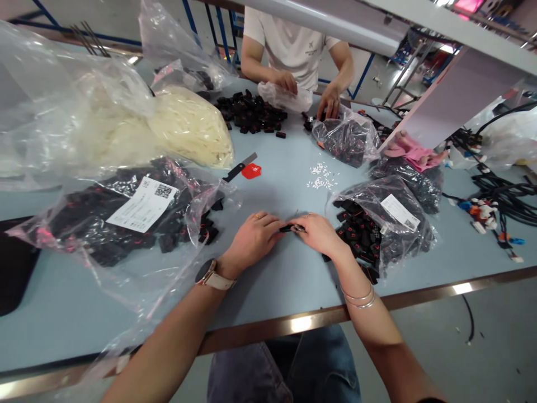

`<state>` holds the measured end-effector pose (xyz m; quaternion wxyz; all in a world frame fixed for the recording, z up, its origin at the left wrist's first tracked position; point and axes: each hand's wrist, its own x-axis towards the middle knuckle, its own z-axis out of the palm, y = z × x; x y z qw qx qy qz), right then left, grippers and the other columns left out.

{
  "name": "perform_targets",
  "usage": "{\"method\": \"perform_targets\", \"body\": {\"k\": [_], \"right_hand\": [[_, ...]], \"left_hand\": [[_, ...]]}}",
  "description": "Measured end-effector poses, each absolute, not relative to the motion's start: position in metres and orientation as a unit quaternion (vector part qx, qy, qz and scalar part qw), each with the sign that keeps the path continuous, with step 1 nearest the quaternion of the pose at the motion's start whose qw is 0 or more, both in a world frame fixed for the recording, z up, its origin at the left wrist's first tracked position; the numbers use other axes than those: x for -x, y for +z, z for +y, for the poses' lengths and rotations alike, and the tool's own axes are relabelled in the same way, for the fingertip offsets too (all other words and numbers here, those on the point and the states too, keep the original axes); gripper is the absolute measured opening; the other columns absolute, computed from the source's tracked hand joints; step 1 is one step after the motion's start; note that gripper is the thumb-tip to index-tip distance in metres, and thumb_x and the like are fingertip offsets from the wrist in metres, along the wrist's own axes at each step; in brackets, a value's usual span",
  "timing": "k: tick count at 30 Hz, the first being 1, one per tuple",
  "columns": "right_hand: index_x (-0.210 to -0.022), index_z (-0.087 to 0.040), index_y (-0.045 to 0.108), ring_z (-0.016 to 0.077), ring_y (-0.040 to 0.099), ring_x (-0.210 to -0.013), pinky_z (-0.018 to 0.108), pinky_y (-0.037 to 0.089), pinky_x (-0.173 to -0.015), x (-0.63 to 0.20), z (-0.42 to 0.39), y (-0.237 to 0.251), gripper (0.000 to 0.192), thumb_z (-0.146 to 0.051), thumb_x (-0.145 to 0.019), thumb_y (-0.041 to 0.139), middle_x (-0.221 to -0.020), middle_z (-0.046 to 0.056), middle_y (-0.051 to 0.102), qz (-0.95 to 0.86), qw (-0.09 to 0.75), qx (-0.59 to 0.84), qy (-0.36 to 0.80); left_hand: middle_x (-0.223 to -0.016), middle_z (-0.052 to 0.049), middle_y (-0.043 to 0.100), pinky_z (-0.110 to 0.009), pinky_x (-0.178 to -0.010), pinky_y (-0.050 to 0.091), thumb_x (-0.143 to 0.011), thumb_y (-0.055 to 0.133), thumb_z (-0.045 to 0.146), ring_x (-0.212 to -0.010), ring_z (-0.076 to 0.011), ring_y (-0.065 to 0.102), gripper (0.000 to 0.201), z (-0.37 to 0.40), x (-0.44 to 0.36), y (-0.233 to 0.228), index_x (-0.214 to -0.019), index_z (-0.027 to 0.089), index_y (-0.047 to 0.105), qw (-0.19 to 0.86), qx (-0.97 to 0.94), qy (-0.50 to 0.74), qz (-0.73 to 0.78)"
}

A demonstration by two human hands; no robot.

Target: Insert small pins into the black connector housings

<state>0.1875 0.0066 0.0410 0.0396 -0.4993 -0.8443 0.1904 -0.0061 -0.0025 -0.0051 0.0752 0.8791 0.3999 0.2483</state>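
Note:
Low over the blue-grey tabletop [285, 285], my left hand [259, 236] and my right hand [319, 232] meet fingertip to fingertip. Between them is a small black part [287, 228], gripped from both sides and mostly covered by my fingers. Right beside my right hand, black plastic pieces with red marks [356, 232] spill from a clear bag [403, 240]. Left of my left hand lies a larger clear bag [193, 210] of similar black pieces, bearing a white label [142, 204]. Tiny white pieces [321, 176] are scattered beyond my hands.
A black-handled knife [237, 170] lies by a red scrap [251, 171]. Bags of cream-coloured parts [188, 126] stand at the left. Across the table, a person [293, 45] handles a plastic bag [287, 96] near a black heap [251, 112]. Cables [503, 190] crowd the right.

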Motion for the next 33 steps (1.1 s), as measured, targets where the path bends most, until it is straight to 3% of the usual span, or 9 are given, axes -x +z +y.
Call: {"method": "perform_targets", "body": {"k": [5,9,14,19,33], "right_hand": [[-0.102,-0.022,0.069,0.0166,0.063,-0.084,0.026,0.045,-0.076,-0.192,0.012,0.037,0.024,-0.033,-0.088,0.053,-0.096,0.004,0.071,-0.798,0.149,0.555,0.180],[-0.097,-0.019,0.070,0.0165,0.063,-0.079,0.026,0.044,-0.076,-0.204,0.023,0.044,0.023,-0.030,-0.088,0.051,-0.091,0.005,0.072,-0.724,0.207,0.647,0.121],[-0.093,-0.020,0.071,0.0188,0.065,-0.079,0.026,0.044,-0.071,-0.207,0.056,0.054,0.025,-0.032,-0.088,0.050,-0.086,0.006,0.072,-0.690,0.133,0.705,0.095],[-0.094,-0.019,0.070,0.0222,0.065,-0.090,0.028,0.045,-0.073,-0.199,0.096,0.046,0.023,-0.032,-0.088,0.052,-0.096,0.011,0.072,-0.680,0.034,0.729,0.074],[-0.100,-0.015,0.068,0.0246,0.065,-0.096,0.031,0.046,-0.078,-0.204,0.119,0.032,0.028,-0.029,-0.089,0.046,-0.103,0.016,0.069,-0.700,-0.002,0.710,0.072]], "left_hand": [[-0.084,-0.007,0.067,-0.036,-0.076,0.046,-0.089,0.051,0.024,-0.081,-0.0211,0.056,0.017,-0.002,0.008,-0.002,-0.090,0.015,0.065,0.088,-0.871,0.243,0.417],[-0.085,-0.006,0.067,-0.036,-0.077,0.046,-0.085,0.056,0.022,-0.083,-0.0215,0.056,0.009,-0.003,0.006,0.000,-0.088,0.016,0.063,0.113,-0.869,0.243,0.415],[-0.083,-0.005,0.066,-0.035,-0.075,0.046,-0.084,0.056,0.018,-0.083,-0.0215,0.058,0.005,-0.004,0.004,0.000,-0.087,0.017,0.059,0.141,-0.872,0.230,0.409],[-0.082,-0.005,0.066,-0.035,-0.075,0.047,-0.083,0.057,0.018,-0.084,-0.0219,0.059,0.004,-0.004,0.005,-0.001,-0.087,0.017,0.058,0.144,-0.872,0.229,0.408],[-0.080,-0.005,0.065,-0.037,-0.074,0.048,-0.084,0.056,0.019,-0.083,-0.0222,0.058,0.004,-0.003,0.004,-0.001,-0.087,0.017,0.058,0.144,-0.868,0.234,0.414]]}}
